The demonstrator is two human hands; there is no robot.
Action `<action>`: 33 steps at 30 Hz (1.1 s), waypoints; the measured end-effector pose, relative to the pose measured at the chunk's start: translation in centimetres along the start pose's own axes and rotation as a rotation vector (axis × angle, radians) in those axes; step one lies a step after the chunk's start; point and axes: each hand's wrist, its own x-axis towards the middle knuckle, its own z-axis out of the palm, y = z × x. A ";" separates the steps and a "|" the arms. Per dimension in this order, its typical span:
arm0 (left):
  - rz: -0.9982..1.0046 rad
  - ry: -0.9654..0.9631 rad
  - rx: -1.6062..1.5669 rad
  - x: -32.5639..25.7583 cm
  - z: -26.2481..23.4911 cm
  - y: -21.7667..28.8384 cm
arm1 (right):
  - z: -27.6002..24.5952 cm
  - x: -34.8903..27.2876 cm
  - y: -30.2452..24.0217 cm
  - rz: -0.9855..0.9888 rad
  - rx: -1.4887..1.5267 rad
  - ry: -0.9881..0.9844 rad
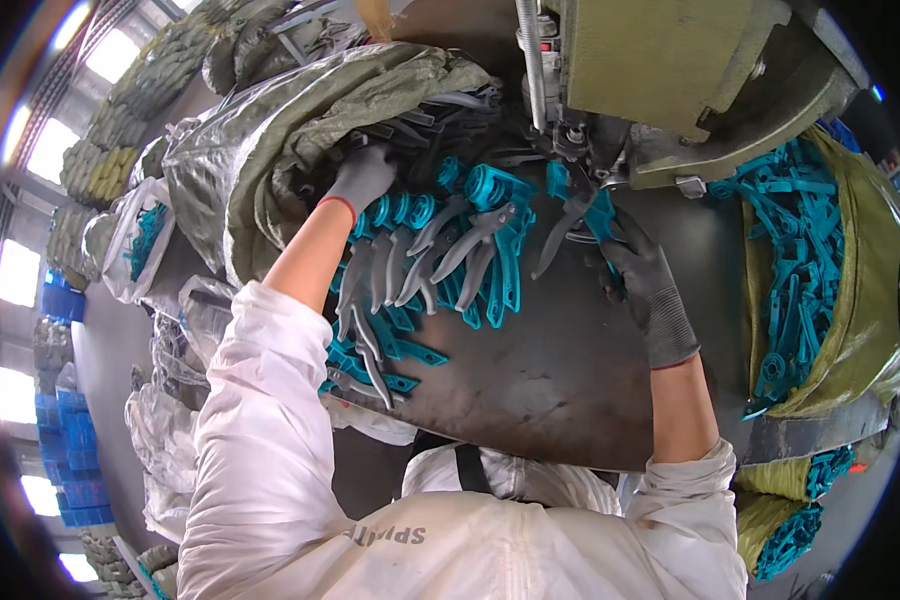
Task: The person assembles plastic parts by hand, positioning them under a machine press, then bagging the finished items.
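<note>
My left hand (362,178), in a grey glove, reaches into the mouth of a woven green sack (270,150) and rests on the parts there, next to a pile of teal and grey plastic handle parts (440,255) spread on the dark metal table (560,370). Whether its fingers grip a part I cannot tell. My right hand (645,280), also gloved, pinches one teal and grey handle part (582,215) and holds it up under the head of the olive-green press machine (670,70).
A second green sack (850,290) at the right holds several teal parts (790,250). More sacks and clear bags lie at the left, with blue crates (70,440) beyond. The press head overhangs the table's far edge.
</note>
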 end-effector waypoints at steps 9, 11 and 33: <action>-0.336 0.152 -0.716 -2.7 -5.9 4.2 | -0.6 -1.0 0.0 0.060 -0.097 -0.051; -0.303 0.055 -0.695 -4.7 -8.1 6.5 | -1.0 -0.9 0.4 0.085 -0.055 -0.054; 0.387 -0.390 -0.643 -9.0 -0.7 15.9 | -12.0 -14.0 3.8 -0.126 -1.096 1.122</action>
